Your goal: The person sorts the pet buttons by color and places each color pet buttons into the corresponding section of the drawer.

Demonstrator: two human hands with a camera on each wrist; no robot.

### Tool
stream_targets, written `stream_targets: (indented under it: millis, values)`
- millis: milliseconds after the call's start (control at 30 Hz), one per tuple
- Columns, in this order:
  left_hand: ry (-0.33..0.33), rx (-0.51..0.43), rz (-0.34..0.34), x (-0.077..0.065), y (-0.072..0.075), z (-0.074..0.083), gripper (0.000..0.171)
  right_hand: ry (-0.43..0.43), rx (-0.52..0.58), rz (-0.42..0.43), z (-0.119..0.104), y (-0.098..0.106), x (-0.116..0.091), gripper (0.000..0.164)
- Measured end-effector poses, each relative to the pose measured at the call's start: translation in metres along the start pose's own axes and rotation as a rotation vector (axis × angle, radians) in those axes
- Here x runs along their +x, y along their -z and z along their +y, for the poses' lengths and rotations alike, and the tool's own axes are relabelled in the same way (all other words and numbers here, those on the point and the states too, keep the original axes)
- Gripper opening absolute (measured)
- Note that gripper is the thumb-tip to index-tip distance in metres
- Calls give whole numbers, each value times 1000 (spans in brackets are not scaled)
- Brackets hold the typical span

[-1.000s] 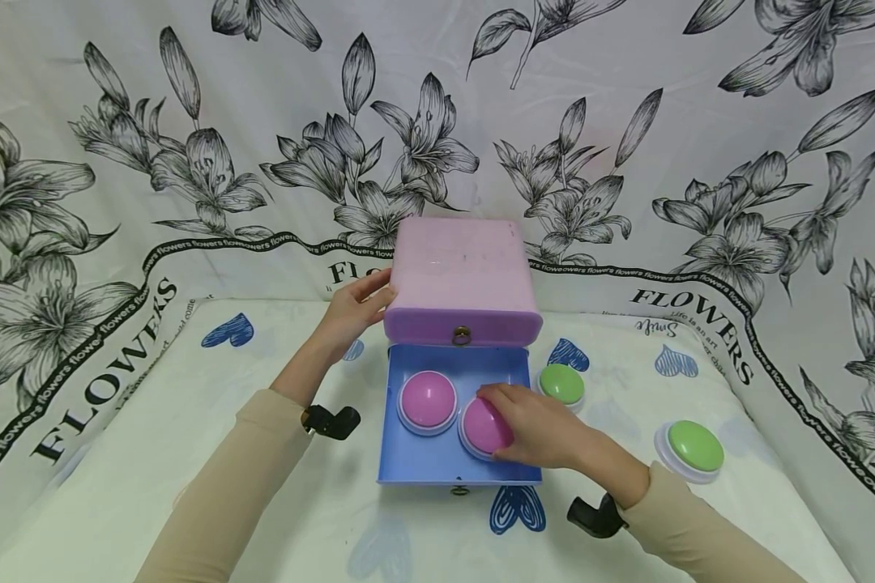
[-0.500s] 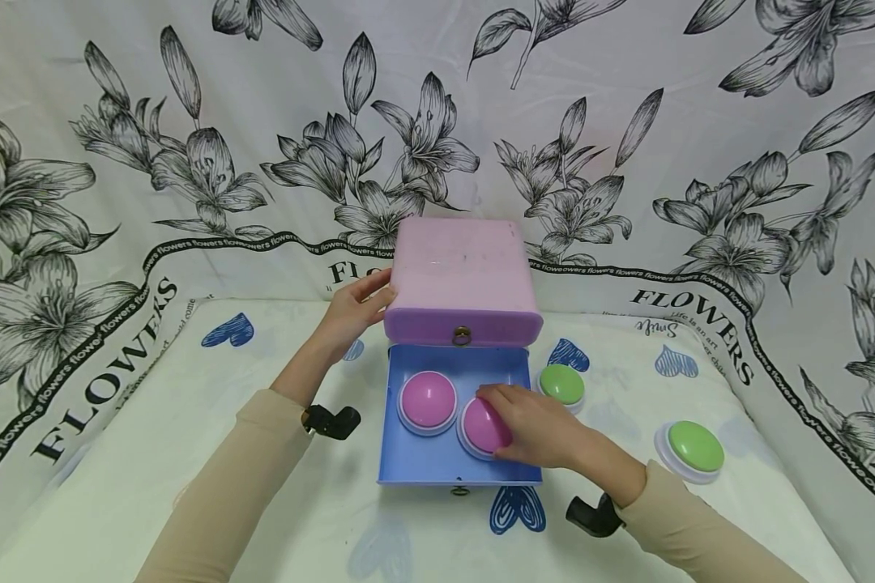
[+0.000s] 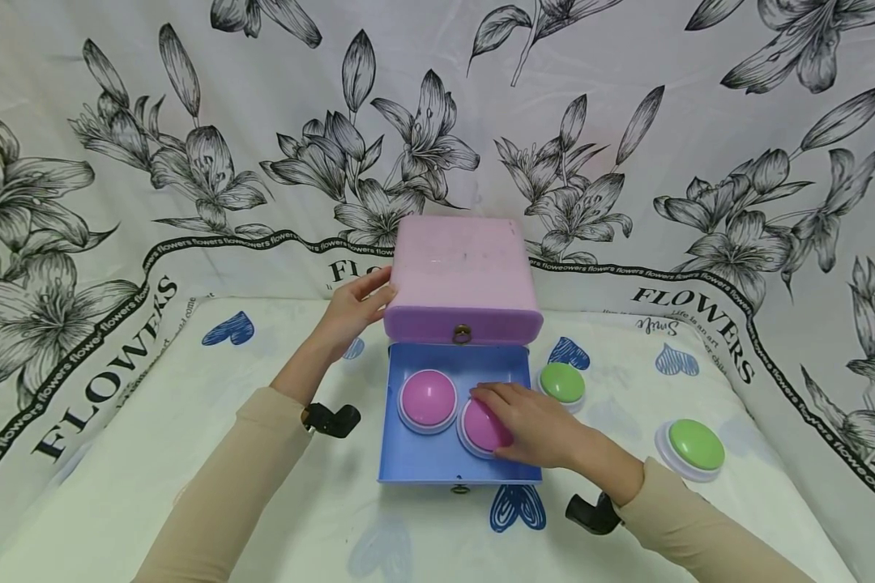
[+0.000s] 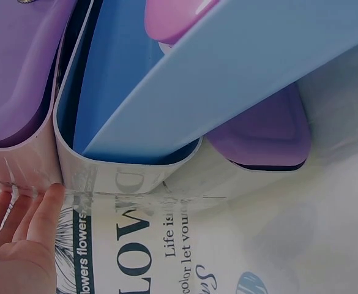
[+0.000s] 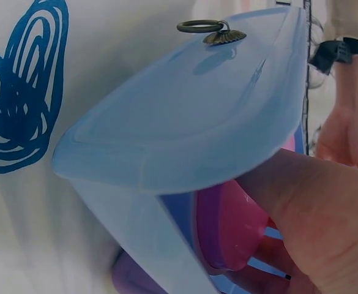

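A small drawer cabinet [image 3: 467, 263] with a pink top and purple upper drawer front stands at the middle; its blue drawer [image 3: 416, 461] is pulled out. Inside the drawer, a round push button [image 3: 428, 398] with a pink dome and white base lies at the left. My right hand [image 3: 535, 425] reaches into the drawer and grips a second pink push button [image 3: 484, 427], thumb at the near side, fingers over the far side. My left hand [image 3: 353, 312] rests its fairly straight fingers on the cabinet's left side wall; the left wrist view shows fingertips [image 4: 55, 191] right at that wall.
Two green push buttons lie right of the drawer, one [image 3: 562, 384] close beside it, the other [image 3: 695, 446] farther right. Below the blue drawer, the left wrist view shows a purple drawer [image 4: 264, 131]. A ring pull [image 5: 200, 26] hangs on the blue drawer's front. Flower-printed cloth [image 3: 299, 97] forms the backdrop.
My right fingers have shifted very slightly to the left on the pink push button, which stays in place in the drawer. The left hand and cabinet hold their positions.
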State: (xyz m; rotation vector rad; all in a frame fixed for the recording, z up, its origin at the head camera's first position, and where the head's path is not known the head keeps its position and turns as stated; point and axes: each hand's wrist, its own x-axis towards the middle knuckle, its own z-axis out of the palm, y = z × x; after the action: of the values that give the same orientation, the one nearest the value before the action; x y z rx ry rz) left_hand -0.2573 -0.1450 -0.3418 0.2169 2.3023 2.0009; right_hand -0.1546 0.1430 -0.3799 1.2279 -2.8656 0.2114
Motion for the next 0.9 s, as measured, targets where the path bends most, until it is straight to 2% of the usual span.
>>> stream_targets:
  millis: [500,767,900]
  values:
    - [9,4,4,-1,0,1,56,28,5,20,-1,3,0,78]
    - [-2,-11,-1,-1,0,0,57,27,35,149,-7,10,-2,60]
    - [-3,-11,1,-1,0,0,57,20,89,239,-15,11,-5,50]
